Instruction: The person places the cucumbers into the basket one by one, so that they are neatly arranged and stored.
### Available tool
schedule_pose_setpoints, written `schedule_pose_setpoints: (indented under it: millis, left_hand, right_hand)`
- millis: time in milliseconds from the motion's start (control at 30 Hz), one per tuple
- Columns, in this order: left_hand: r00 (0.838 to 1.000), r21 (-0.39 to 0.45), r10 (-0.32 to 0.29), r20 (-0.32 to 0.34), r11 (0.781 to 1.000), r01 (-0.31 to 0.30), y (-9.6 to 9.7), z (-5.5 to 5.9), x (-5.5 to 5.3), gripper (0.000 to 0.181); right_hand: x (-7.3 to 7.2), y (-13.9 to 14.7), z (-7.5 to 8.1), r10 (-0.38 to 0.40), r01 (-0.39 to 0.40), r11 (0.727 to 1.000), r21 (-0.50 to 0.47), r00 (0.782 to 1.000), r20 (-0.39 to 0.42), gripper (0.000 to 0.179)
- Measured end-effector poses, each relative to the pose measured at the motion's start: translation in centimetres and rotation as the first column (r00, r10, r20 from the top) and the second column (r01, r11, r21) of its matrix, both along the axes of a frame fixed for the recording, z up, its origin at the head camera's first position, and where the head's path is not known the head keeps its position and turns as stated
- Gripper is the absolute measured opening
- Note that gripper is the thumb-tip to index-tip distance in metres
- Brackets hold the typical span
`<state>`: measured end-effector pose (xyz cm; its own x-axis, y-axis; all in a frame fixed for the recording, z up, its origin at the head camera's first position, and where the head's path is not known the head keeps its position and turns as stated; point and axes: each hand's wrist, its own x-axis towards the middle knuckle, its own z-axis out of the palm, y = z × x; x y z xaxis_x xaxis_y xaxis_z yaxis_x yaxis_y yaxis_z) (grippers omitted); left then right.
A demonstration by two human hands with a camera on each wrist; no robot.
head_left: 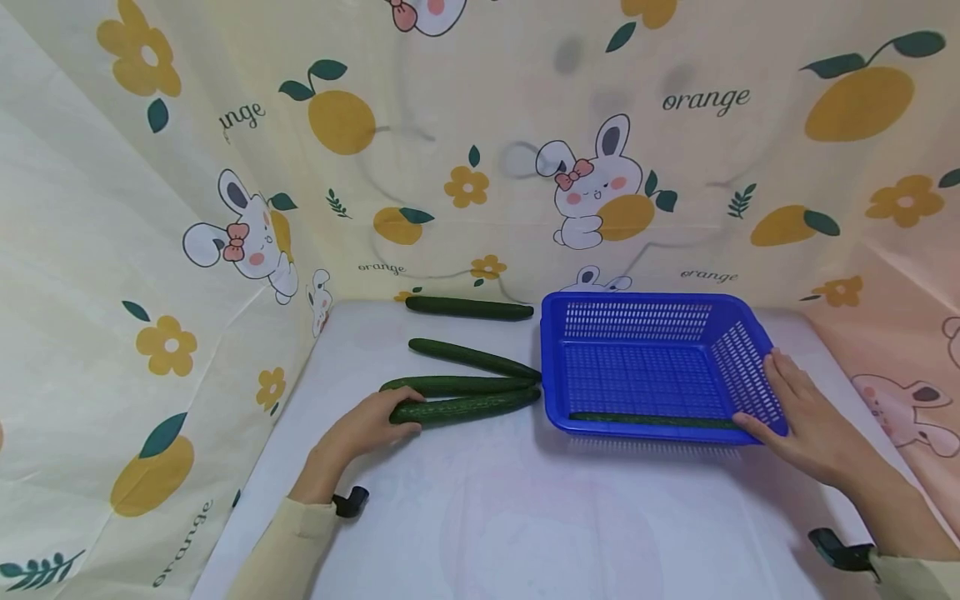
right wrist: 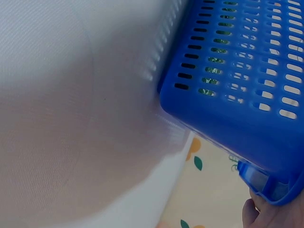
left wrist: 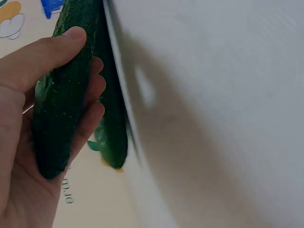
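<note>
My left hand point(head_left: 378, 421) holds the near end of the front cucumber point(head_left: 468, 407), thumb on one side and fingers curled round the other. In the left wrist view, this cucumber point(left wrist: 64, 104) lies along the palm, with a second cucumber point(left wrist: 111, 128) behind the fingers. The same neighbour point(head_left: 450, 385) lies just behind it in the head view. A blue plastic basket point(head_left: 551, 367) stands to the right, with one cucumber point(head_left: 652, 420) along its near inner side. At the basket's right end, my right hand point(head_left: 813, 429) grips the rim, thumb over the near corner.
Farther back on the white table point(head_left: 525, 517) lie a slanted cucumber point(head_left: 472, 357) and another cucumber point(head_left: 468, 308) near the back edge. A printed curtain point(head_left: 487, 117) with rabbits and oranges hangs behind and along both sides.
</note>
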<state>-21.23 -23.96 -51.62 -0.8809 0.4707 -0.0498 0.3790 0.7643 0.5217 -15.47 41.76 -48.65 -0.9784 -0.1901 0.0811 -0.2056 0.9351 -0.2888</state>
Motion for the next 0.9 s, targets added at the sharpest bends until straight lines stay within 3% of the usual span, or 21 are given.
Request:
schedule_pose_setpoints:
  millis: [267,533,733,900]
  left_hand:
    - [0.992,0.042,-0.039,-0.118,0.998,0.044,-0.9,1.8,1.2,0.041]
    - [0.98,0.113,-0.006,-0.201,0.993,0.029,-2.0,3.6,2.0,0.042]
    - [0.949,0.179,-0.02,-0.315,0.981,0.08,-2.2,5.2,2.2,0.047]
    - [0.926,0.209,-0.04,-0.375,0.97,0.126,-1.1,6.2,1.9,0.049]
  right_hand:
    - [0.0,-0.1,0.0,0.004,-0.004,1.0,-0.001,1.0,-0.009,0.11]
    - [-0.1,0.0,0.0,0.01,-0.01,1.0,-0.001,1.0,-0.016,0.109]
    - [-0.2,0.1,0.0,0.003,-0.003,1.0,0.003,1.0,-0.012,0.109]
    - [-0.2,0.1,0.0,0.009,-0.009,1.0,0.003,1.0,-0.01,0.109]
